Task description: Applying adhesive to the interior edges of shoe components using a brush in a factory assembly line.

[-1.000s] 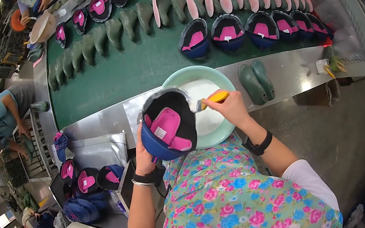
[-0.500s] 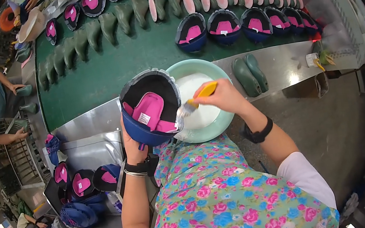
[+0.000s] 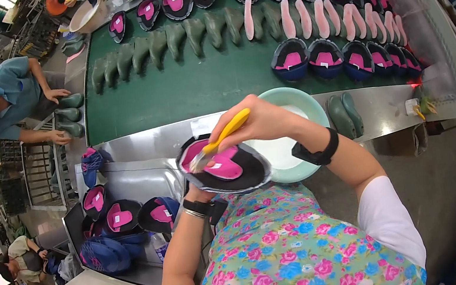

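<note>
My left hand [image 3: 199, 193] grips a shoe upper [image 3: 251, 170] from below. The upper is tilted, its black inside with a bright pink lining turned up. Over it, my right hand [image 3: 265, 119] is closed round the yellow handle of a brush [image 3: 230, 129]. The brush's pale bristles are against the upper's inner rim at its left end. Just behind and right of my hands stands a pale green basin [image 3: 313, 106] of white liquid, partly hidden by my right forearm. Most of my left fingers are hidden under the upper.
A green conveyor belt [image 3: 144, 105] carries rows of shoe uppers [image 3: 290, 62], green shoe lasts [image 3: 159, 47] and pink insoles [image 3: 320, 17]. Two green lasts [image 3: 344, 117] lie right of the basin. More uppers [image 3: 119, 218] fill a tray at left. A co-worker [image 3: 16, 101] handles lasts beyond.
The brush has moved left across the upper, from its right rim to its left. The upper has been turned and tipped lower. My view has shifted slightly left.
</note>
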Action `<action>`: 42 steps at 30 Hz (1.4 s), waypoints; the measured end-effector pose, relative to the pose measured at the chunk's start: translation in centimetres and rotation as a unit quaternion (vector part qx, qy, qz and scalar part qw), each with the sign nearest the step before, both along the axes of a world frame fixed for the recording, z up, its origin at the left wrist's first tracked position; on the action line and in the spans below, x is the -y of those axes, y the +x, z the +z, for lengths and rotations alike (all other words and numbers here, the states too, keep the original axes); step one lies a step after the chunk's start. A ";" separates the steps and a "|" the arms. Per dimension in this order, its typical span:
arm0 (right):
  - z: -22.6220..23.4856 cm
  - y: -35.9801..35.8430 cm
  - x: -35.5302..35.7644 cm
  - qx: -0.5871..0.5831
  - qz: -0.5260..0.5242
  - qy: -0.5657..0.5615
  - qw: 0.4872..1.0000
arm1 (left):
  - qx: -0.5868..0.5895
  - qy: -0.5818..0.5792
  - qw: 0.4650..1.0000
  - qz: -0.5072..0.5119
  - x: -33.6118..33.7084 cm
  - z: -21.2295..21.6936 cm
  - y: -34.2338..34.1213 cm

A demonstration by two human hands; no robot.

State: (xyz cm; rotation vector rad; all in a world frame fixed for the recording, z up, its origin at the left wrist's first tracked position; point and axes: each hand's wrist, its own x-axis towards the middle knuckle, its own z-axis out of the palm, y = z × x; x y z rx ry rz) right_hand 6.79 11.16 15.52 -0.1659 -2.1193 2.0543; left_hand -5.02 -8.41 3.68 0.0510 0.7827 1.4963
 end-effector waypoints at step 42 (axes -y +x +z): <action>-25.0 -1.0 -18.7 0.304 -0.087 0.467 0.826 | -0.745 -0.595 0.282 0.105 17.9 -8.7 -13.2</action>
